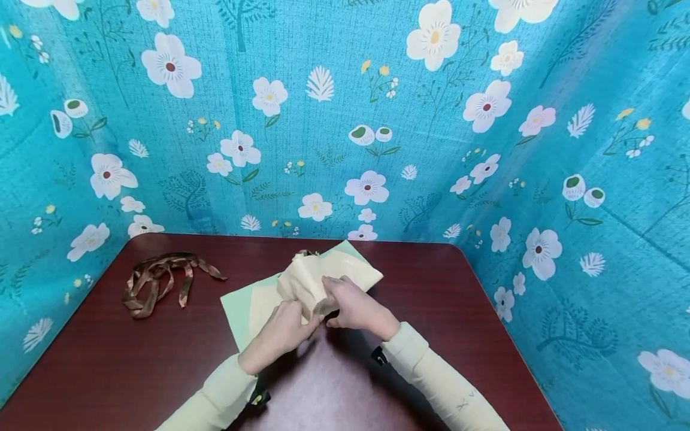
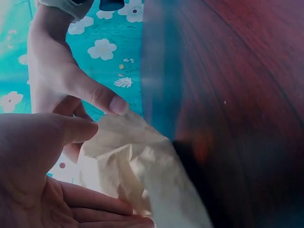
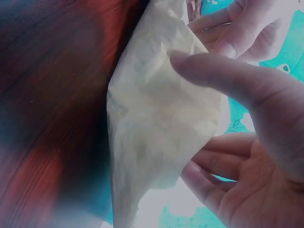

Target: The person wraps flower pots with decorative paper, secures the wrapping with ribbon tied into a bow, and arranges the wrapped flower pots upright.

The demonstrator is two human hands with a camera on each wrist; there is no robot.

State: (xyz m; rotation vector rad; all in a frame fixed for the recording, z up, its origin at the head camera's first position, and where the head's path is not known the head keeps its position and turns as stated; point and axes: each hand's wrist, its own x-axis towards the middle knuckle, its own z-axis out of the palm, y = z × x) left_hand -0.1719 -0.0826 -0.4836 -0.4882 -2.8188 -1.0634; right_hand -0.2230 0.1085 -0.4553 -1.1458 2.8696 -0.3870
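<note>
Cream wrapping paper (image 1: 304, 281), creased and folded up in the middle, lies over a light green sheet (image 1: 237, 311) on the table. At its near left side my left hand (image 1: 283, 326) holds the paper, thumb pointing right. The right hand (image 1: 356, 304) grips the right part of the fold; in the right wrist view its thumb (image 3: 204, 69) lies on the paper's face, with the other fingers behind. Both thumbs come close together at the near edge. A small brown thing (image 1: 306, 252) peeks out behind the fold; its kind cannot be made out.
A coiled brown satin ribbon (image 1: 156, 278) lies at the left of the dark red wooden table (image 1: 431, 299). Blue floral cloth (image 1: 334, 149) hangs behind the table and along its sides.
</note>
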